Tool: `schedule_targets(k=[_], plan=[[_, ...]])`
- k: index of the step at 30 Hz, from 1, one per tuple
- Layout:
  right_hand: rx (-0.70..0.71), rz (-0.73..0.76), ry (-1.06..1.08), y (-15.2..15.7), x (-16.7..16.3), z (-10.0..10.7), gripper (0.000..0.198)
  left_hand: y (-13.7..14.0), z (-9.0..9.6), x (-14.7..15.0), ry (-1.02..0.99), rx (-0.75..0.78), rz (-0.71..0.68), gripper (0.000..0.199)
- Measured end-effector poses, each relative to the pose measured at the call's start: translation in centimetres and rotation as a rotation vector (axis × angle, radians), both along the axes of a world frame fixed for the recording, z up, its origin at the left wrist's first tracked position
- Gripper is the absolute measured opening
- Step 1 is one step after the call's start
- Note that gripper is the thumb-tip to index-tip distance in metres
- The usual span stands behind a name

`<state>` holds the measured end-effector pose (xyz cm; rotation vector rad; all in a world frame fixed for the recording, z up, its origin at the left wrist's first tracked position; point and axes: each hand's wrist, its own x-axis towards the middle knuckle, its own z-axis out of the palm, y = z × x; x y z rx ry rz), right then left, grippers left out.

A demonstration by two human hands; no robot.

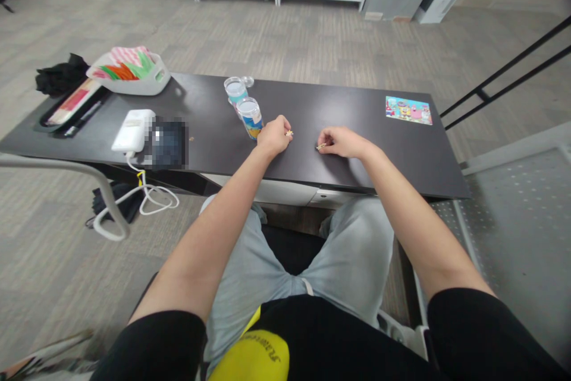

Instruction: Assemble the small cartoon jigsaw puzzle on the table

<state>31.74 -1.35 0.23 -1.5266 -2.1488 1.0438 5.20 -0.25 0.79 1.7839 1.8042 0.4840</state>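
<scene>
My left hand point(275, 134) is closed in a pinch on a small pale piece point(289, 133) with an irregular edge, like a jigsaw piece. To the right, my right hand point(341, 142) pinches another small pale piece point(320, 146) just over the dark table point(312, 95). The two hands are apart. Right beside my left hand stands a clear plastic jar point(250, 116) with a blue and yellow print. A second clear jar point(235, 91) is behind it, and a round clear lid point(247, 81) lies next to that.
A colourful cartoon card point(408, 110) lies at the table's right end. On the left are a white basket point(147, 85) of colourful packets, a black tray point(49, 122), a white charger point(134, 130) with a cable point(156, 202), and a blurred dark item point(168, 143).
</scene>
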Motion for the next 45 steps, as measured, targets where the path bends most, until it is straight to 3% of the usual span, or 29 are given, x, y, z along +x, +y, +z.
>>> schedule_targets(k=[3,6,9,11,14,20,24,27,32,35,38,42,45], plan=[[-0.054,-0.021,0.067,-0.2,0.2,-0.1,0.028,-1.3,0.4,0.2,-0.081,0.046,-0.021,0.034],[-0.101,0.004,0.083,-0.1,0.5,0.0,0.025,-2.5,2.1,-0.9,-0.185,0.109,-0.063,0.022],[-0.126,0.06,0.091,0.2,1.0,-0.1,0.022,-2.5,4.7,-4.2,-0.26,0.246,-0.051,0.02],[-0.131,0.065,0.115,0.5,1.0,0.0,0.026,-1.5,6.2,-7.0,-0.338,0.426,-0.043,0.025],[-0.089,0.026,0.195,1.3,0.2,0.9,0.033,0.5,7.1,-10.2,-0.342,0.465,0.036,0.035],[0.121,0.024,0.293,3.9,-5.6,6.0,0.026,1.6,6.4,-11.6,-0.398,0.353,0.117,0.04],[0.214,0.088,0.317,6.0,-11.2,8.8,0.021,0.0,5.8,-12.2,-0.523,0.533,0.199,0.033],[0.201,0.133,0.286,7.3,-14.8,9.5,0.022,-2.0,4.1,-12.4,-0.592,0.645,0.296,0.024],[0.193,0.173,0.227,8.0,-16.7,9.3,0.026,-5.2,-0.5,-12.0,-0.617,0.618,0.457,0.024],[0.271,0.117,0.247,7.1,-14.9,8.5,0.017,-5.9,-2.2,-11.7,-0.625,0.606,0.478,0.025],[0.329,-0.012,0.214,5.2,-10.0,6.0,0.008,-5.8,-2.9,-11.2,-0.546,0.608,0.421,0.047],[0.326,-0.338,0.001,1.8,1.5,0.6,0.024,-4.9,-3.5,-9.8,-0.402,0.674,0.328,0.079],[0.354,-0.643,-0.24,-0.8,10.2,-2.1,0.045,-3.2,-4.1,-9.9,-0.435,0.776,0.385,0.068]])
